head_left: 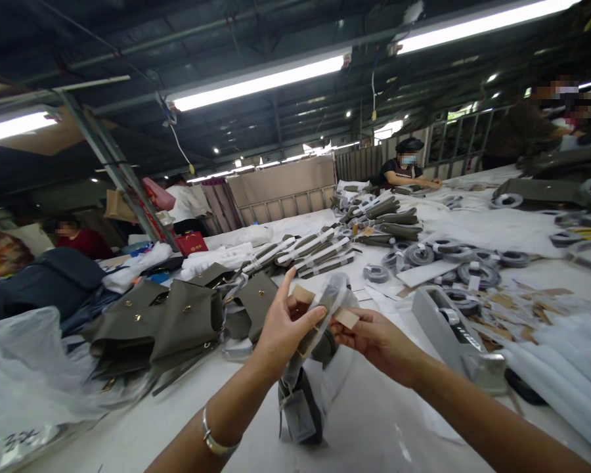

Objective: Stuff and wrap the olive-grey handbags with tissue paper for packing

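Both hands were raised above the white desk (374, 420), meeting at a strap bundle (320, 315) wrapped in clear plastic. The left hand (280, 328) gripped the bundle from its left side, thumb pressed across the wrapping, index finger pointing up, the remaining fingers closed behind it. A silver bangle (215, 441) sat on that wrist. The right hand (374, 338) was closed in a pinch on a small tan tape piece (347, 318) at the right edge of the bundle, touching the plastic. The lower end of the bundle hung down to a grey bag (300, 407) that stood on the desk directly beneath it; whether the two were joined could not be determined.

Left of the bundle lay a heap of olive bags (177, 322) with brass fittings, and further left a clear plastic sack (24, 374). Right of the bundle stood a grey tape dispenser (453, 332) on the desk, with white rolls (561, 368) beyond it. Behind the bundle were stacked banded straps (315, 253) and coiled grey trim rolls (453, 263).

Far behind the bundle, a seated person in a dark cap (406, 167) worked at the same desk. Another person in red (81, 238) sat far to the left.
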The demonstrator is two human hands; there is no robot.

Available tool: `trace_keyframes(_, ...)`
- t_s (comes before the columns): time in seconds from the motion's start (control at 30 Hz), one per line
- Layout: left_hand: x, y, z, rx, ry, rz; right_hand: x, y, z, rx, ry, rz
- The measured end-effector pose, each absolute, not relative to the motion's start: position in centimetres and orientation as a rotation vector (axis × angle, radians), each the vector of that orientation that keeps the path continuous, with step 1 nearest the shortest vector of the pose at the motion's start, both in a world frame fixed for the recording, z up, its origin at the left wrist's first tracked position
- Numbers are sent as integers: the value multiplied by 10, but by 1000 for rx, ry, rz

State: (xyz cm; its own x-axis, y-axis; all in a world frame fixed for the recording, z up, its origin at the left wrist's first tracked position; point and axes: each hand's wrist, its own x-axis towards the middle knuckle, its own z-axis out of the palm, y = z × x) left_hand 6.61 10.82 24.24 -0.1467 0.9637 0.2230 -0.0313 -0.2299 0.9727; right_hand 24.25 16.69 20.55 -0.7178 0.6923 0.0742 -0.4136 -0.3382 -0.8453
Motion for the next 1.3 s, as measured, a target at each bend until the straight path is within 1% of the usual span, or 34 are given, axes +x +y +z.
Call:
trace_keyframes(0.2,66,107,242,1507,1322,1483,231,162,202,-540,-1426,1709)
trace_keyframes(0.4,67,102,243,1670,1548,1484,224,158,211,-666,-1487,1555)
trace_keyframes(0.57,71,97,244,1747,1641,1492,222,161,206,-712,-1505,1486)
trace_keyframes(0.73,74,91,246,1620,1531,1530,218,161,201,-734,-1510,1421)
trace_keyframes(0.8,75,90,247,1656,1560,1535,216,159,201,-743,-1496,1408)
trace_keyframes(1.0,77,91,242,1955,1853,1510,210,149,203,-733,-1427,1420)
trace_keyframes(1.13,80,90,232,2386,2134,1440,207,147,204,-686,-1376,1441)
trace_keyframes(1.3,77,86,215,2826,2161,1306,208,144,210,-644,-1306,1516)
